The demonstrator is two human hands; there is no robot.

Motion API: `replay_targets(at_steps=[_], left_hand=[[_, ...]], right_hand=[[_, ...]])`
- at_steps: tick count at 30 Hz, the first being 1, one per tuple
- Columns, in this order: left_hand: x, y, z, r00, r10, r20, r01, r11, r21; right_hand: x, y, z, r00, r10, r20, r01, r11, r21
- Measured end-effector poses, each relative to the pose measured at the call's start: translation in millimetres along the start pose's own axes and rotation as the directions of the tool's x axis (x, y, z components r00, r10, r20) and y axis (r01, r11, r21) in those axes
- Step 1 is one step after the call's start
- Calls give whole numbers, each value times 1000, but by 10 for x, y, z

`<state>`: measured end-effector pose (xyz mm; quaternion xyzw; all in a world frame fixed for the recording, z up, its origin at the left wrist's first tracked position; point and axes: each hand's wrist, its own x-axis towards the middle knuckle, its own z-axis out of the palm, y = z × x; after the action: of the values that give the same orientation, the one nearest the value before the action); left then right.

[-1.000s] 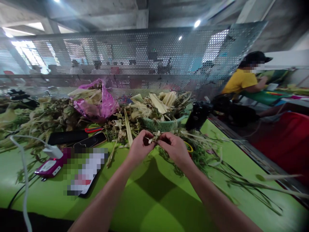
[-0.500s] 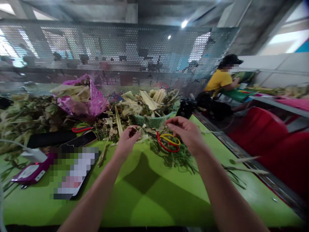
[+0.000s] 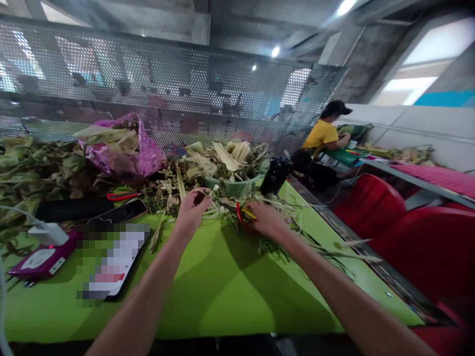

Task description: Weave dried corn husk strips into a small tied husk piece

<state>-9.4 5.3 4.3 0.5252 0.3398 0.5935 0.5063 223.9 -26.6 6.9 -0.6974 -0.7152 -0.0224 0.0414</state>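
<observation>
Head view: on a green surface [image 3: 222, 306], the left hand [image 3: 192, 208] pinches a pale plant strip [image 3: 215, 192] between its fingers, near the rim of a green basket [image 3: 237, 189] piled with dried husks [image 3: 224, 155]. The right hand's [image 3: 267, 217] fingers curl over the red-and-yellow handles of scissors [image 3: 240, 212] lying among loose stems; whether they are clamped, I cannot tell.

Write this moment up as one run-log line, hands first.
left hand: holding plant scrap | right hand: on scissors, grip unclear | basket: heaped with dry leaves | pink bag: left of basket
</observation>
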Motion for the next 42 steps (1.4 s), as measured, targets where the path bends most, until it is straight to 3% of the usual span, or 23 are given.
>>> replay_targets(at_steps=[3,6,11,15,18,21,26,31,35,38,42], left_hand=[[14,18,-27,1000,-15,-13,15,1000,-12],[20,39,-47,998,-62,-29,60,997,-49],[18,58,-50,994,-102,-27,96,979,-178],[13,62,-55,987,-158,29,160,945,-285],[8,62,-60,981,-183,72,196,919,-342],[6,59,-63,978,-186,100,210,908,-363],[15,67,-59,970,-212,118,241,890,-388],[9,104,-45,961,-249,124,278,871,-406],[1,114,-37,958,-258,125,287,872,-397],[2,109,-33,956,-262,133,294,866,-405],[7,104,-33,952,-269,143,305,851,-427]], right_hand=[[9,30,-132,1000,18,-25,-19,1000,-22],[-30,166,-261,996,-39,-82,40,999,8],[-92,443,-272,990,-83,-114,111,958,264],[-135,525,-209,996,-65,-54,85,750,656],[-173,504,-210,995,-46,-89,97,666,740],[-191,463,-245,979,-99,-179,194,726,659],[-221,365,-323,930,-238,-279,336,857,391],[-315,222,-358,923,-262,-281,331,914,233],[-329,181,-329,926,-202,-318,269,946,182],[-303,197,-311,900,-158,-407,233,962,140],[-274,215,-287,844,-196,-498,248,968,38]])
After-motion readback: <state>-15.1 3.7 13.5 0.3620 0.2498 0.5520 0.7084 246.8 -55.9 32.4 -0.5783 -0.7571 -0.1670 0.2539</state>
